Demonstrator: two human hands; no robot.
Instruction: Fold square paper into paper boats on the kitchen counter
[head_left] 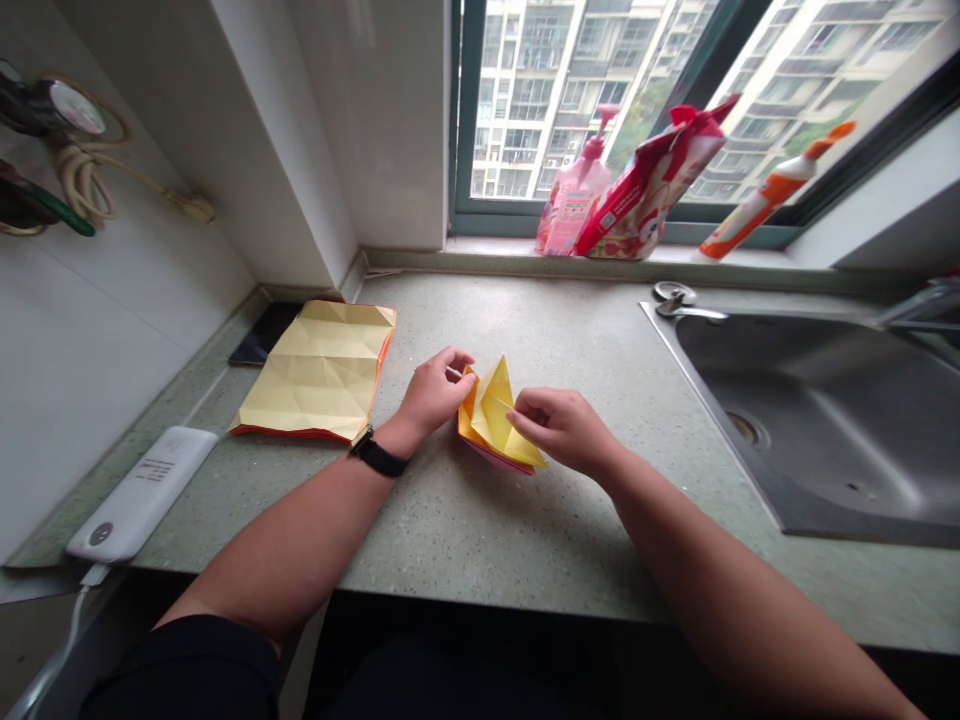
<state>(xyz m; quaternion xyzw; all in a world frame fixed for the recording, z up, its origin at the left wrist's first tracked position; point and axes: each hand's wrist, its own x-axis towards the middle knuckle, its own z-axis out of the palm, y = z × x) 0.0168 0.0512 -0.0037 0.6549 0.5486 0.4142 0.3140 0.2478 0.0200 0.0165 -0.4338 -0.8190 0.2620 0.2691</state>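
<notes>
A folded piece of yellow and orange paper (491, 415) is held just over the counter between my two hands, with pointed flaps standing up and a pinkish layer underneath. My left hand (441, 385) pinches its left edge between thumb and fingers. On the other side, my right hand (559, 425) has thumb and fingertips closed on a yellow flap. To the left lies a stack of creased yellow paper sheets (322, 365) with red-orange edges.
A dark phone-like slab (266, 333) is partly under the sheets. At left lies a white power bank (146, 495) with a cable. A steel sink (840, 400) is at right. A pink pump bottle (574, 200), red bag (652, 185) and orange-white bottle (772, 195) stand on the sill.
</notes>
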